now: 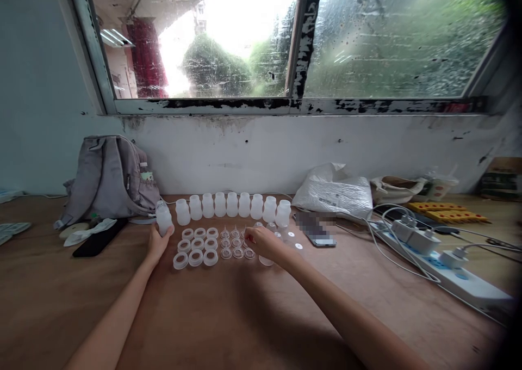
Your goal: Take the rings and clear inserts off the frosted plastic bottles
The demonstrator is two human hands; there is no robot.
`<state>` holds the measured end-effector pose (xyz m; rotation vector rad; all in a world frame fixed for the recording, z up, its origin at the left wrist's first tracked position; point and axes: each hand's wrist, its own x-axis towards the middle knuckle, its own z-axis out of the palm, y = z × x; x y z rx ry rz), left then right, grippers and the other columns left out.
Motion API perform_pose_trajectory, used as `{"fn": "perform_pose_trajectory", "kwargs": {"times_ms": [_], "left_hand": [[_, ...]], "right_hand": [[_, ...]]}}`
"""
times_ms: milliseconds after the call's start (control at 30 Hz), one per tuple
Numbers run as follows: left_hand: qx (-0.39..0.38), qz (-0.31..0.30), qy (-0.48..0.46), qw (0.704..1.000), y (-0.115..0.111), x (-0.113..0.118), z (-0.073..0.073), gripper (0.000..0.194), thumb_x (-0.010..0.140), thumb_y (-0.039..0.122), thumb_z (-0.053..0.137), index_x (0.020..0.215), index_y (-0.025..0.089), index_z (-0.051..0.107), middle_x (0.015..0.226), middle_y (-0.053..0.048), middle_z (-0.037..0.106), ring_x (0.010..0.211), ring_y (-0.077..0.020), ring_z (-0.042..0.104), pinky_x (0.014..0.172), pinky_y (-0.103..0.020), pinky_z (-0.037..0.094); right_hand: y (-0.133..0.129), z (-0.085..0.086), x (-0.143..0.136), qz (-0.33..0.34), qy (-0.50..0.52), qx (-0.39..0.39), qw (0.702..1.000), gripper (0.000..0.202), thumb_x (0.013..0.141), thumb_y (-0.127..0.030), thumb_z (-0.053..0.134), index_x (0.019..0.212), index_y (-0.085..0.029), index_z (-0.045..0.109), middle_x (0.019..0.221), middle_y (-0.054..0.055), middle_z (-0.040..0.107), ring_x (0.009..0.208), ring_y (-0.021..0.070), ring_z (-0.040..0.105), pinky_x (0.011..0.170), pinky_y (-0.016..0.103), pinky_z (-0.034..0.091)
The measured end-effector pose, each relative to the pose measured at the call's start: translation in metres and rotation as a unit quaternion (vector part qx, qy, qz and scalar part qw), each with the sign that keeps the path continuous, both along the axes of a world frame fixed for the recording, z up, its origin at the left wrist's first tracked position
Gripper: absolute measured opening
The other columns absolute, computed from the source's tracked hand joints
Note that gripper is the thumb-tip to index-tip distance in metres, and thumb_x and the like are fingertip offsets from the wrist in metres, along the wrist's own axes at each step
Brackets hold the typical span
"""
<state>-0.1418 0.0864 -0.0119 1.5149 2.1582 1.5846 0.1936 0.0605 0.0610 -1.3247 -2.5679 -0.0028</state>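
Observation:
At the left end of the row, my left hand [157, 244] is wrapped around a small translucent baby bottle [163, 220] with a narrower top on it. My right hand [263, 240] reaches over the clear bottle nipples [225, 243], fingers pinched together at their right column; whether a nipple is between them is hidden. Left of the nipples lie several white screw rings [197, 244] in rows. Behind stands a curved row of open white bottles [232, 204]. Partly under my right hand and wrist are clear domed caps [266, 260], with small white discs [299, 246] beside them.
A phone [318, 231] lies right of the discs. Further right are a silver bag [334, 193], a power strip [457, 277] with chargers and loose cables, and yellow trays [448, 212]. At left, a grey backpack [108, 179] leans on the wall near a black case [100, 239].

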Motion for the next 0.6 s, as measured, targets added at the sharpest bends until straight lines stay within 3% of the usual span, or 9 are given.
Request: {"fn": "perform_pose_trajectory", "kwargs": {"times_ms": [100,267,367,467,533,600], "left_hand": [[-0.016,0.002,0.008,1.000,-0.001,-0.002,0.001,0.041,0.068,0.040,0.053,0.098,0.013,0.050,0.093,-0.014,0.059,0.087,-0.0285,0.057,0.074,-0.038,0.045],[0.052,0.017,0.084,0.995,-0.022,0.017,0.021,0.039,0.073,0.045,0.046,0.099,0.016,0.049,0.094,-0.011,0.057,0.090,-0.0272,0.055,0.076,-0.037,0.044],[0.117,-0.087,0.242,0.959,-0.042,0.043,0.033,0.038,0.075,0.040,0.047,0.104,0.015,0.047,0.097,-0.011,0.053,0.090,-0.0244,0.054,0.076,-0.034,0.044],[0.126,-0.245,0.355,0.893,-0.061,0.073,0.035,0.039,0.073,0.036,0.050,0.107,0.017,0.048,0.095,-0.010,0.053,0.086,-0.0217,0.055,0.074,-0.031,0.045],[0.139,-0.306,0.371,0.866,-0.071,0.091,0.032,0.040,0.072,0.034,0.051,0.107,0.016,0.049,0.094,-0.010,0.054,0.088,-0.0220,0.054,0.076,-0.031,0.044],[0.137,-0.345,0.343,0.863,-0.080,0.106,0.030,0.040,0.071,0.032,0.051,0.108,0.015,0.049,0.095,-0.011,0.055,0.089,-0.0225,0.053,0.077,-0.031,0.043]], "right_hand": [[-0.001,0.002,-0.002,0.010,0.032,0.020,0.999,0.011,0.076,-0.014,0.044,0.074,-0.015,0.055,0.071,0.003,0.059,0.066,0.0128,0.051,0.057,0.021,0.031],[-0.008,0.008,-0.007,0.037,0.158,0.048,0.986,0.010,0.080,-0.020,0.043,0.075,-0.017,0.052,0.069,0.002,0.056,0.064,0.0128,0.050,0.058,0.022,0.035],[-0.017,0.016,-0.011,0.062,0.265,0.007,0.962,0.019,0.086,-0.031,0.035,0.091,-0.018,0.048,0.068,0.000,0.056,0.058,0.0111,0.050,0.056,0.021,0.037],[-0.027,0.023,-0.014,0.071,0.299,-0.093,0.947,0.028,0.087,-0.041,0.029,0.100,-0.020,0.044,0.064,-0.002,0.054,0.048,0.0095,0.048,0.047,0.020,0.035],[-0.032,0.024,-0.016,0.079,0.275,-0.155,0.946,0.032,0.085,-0.046,0.031,0.092,-0.019,0.047,0.056,-0.003,0.051,0.041,0.0088,0.045,0.041,0.019,0.031],[-0.034,0.024,-0.017,0.083,0.257,-0.154,0.950,0.033,0.082,-0.047,0.037,0.077,-0.018,0.051,0.050,-0.003,0.048,0.041,0.0088,0.043,0.041,0.019,0.029]]}}
